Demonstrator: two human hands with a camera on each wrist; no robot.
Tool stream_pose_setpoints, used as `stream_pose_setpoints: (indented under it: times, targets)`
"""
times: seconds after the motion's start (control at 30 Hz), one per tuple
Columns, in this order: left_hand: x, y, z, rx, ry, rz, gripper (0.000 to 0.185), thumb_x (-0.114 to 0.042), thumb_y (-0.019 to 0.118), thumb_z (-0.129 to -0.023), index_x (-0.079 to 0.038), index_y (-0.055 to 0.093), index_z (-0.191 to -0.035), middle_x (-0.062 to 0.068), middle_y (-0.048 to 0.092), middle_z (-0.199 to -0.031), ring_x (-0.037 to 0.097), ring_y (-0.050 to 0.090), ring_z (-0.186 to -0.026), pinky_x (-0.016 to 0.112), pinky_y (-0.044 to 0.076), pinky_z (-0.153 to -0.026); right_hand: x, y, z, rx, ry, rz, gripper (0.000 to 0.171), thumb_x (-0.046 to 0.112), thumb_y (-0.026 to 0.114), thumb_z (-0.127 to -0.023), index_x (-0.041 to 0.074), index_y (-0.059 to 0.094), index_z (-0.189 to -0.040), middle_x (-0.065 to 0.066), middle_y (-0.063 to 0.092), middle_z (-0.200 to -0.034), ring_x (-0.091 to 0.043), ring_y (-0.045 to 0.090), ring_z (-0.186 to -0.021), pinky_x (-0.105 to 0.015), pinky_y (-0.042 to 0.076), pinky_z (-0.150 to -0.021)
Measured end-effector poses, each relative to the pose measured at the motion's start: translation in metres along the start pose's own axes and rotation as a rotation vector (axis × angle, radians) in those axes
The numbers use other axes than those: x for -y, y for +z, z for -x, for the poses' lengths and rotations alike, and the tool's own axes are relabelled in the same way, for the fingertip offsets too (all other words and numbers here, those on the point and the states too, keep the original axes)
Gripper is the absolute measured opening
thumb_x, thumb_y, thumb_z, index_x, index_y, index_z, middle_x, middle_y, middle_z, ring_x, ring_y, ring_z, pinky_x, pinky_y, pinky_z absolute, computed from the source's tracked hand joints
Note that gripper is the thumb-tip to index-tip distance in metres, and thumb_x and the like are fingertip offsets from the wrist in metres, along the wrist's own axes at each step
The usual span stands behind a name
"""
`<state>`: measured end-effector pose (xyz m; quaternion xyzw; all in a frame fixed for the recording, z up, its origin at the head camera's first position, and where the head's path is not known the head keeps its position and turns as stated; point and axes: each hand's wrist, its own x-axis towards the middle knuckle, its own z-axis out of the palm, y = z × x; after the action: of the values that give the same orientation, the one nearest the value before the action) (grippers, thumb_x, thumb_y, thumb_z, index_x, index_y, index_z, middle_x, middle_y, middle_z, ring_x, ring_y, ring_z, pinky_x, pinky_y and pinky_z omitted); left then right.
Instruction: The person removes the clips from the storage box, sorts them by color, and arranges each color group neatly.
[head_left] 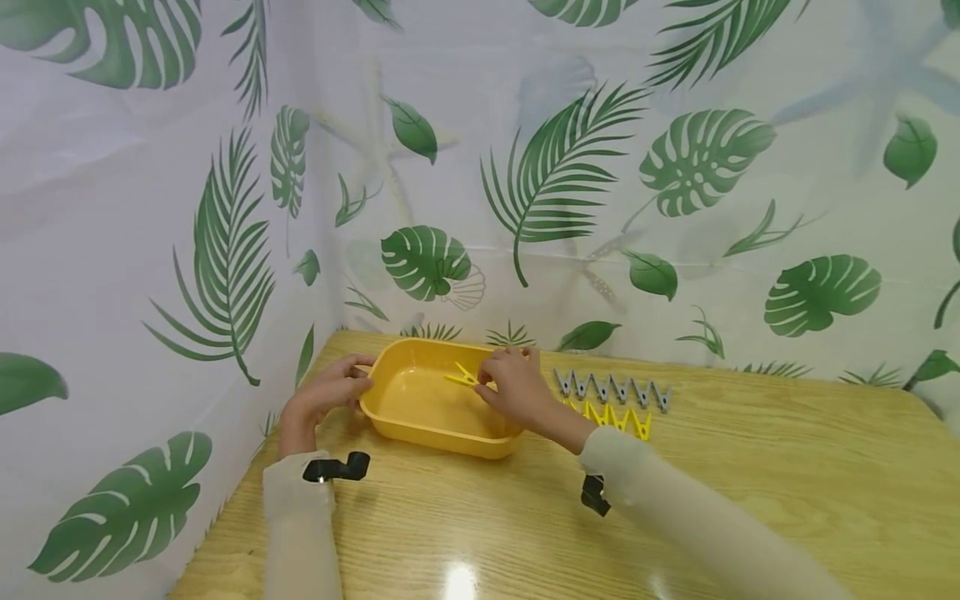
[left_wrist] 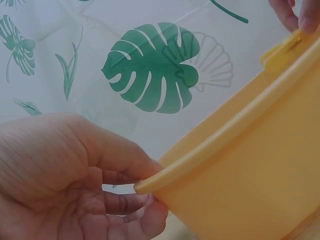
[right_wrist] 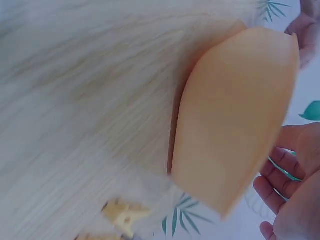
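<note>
A yellow plastic basin (head_left: 442, 435) with rounded corners stands on the wooden table. At its left end my left hand (head_left: 326, 396) grips the rim between thumb and fingers, as the left wrist view shows up close. Over the basin, near its right side, my right hand (head_left: 517, 387) pinches a yellow clothespin (head_left: 462, 377). The left wrist view catches the same clothespin (left_wrist: 285, 55) just above the rim. In the right wrist view, the basin's outer wall (right_wrist: 235, 115) hides the clothespin from sight.
Right of the basin, several grey clothespins (head_left: 663, 400) form a row, with several yellow clothespins (head_left: 642, 427) in a row nearer me. My right forearm passes close to the yellow row. A leaf-patterned wall covering (head_left: 450, 192) rises behind the wooden table (head_left: 750, 467) and along its left.
</note>
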<state>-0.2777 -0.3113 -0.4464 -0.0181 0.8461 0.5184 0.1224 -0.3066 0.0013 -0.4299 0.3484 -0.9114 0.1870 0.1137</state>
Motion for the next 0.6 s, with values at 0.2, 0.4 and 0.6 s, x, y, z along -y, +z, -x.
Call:
stream_pose_setpoints:
  times: [0.2,0.4,0.6]
  targets:
    - [-0.002,0.002,0.0,0.002,0.0,-0.006,0.054,-0.014,0.052,-0.101,0.001,0.038,-0.151,0.025,0.056,-0.125,0.022,0.06,-0.089,0.035,0.057,-0.079,-0.02,-0.025,0.024,-0.098,-0.039,0.02,0.014,0.018,0.079,-0.088,0.011,0.068,-0.086,-0.004,0.068,-0.089,-0.028,0.056,-0.094,-0.06,0.034,-0.094]
    - [-0.002,0.003,0.001,0.01,0.021,-0.004,0.054,-0.013,0.052,-0.101,0.002,0.037,-0.151,0.027,0.056,-0.125,0.02,0.06,-0.086,0.035,0.056,-0.079,-0.052,-0.051,0.055,-0.132,0.01,0.035,0.012,0.015,0.078,-0.088,0.01,0.068,-0.087,-0.005,0.069,-0.09,-0.029,0.055,-0.092,-0.061,0.031,-0.094]
    - [0.0,0.001,0.0,0.021,0.039,0.004,0.054,-0.011,0.05,-0.101,0.005,0.036,-0.151,0.027,0.055,-0.122,0.018,0.059,-0.079,0.034,0.055,-0.074,-0.083,-0.067,0.089,-0.125,0.106,0.051,0.01,0.012,0.078,-0.088,0.009,0.069,-0.088,-0.005,0.069,-0.088,-0.029,0.054,-0.09,-0.063,0.03,-0.093]
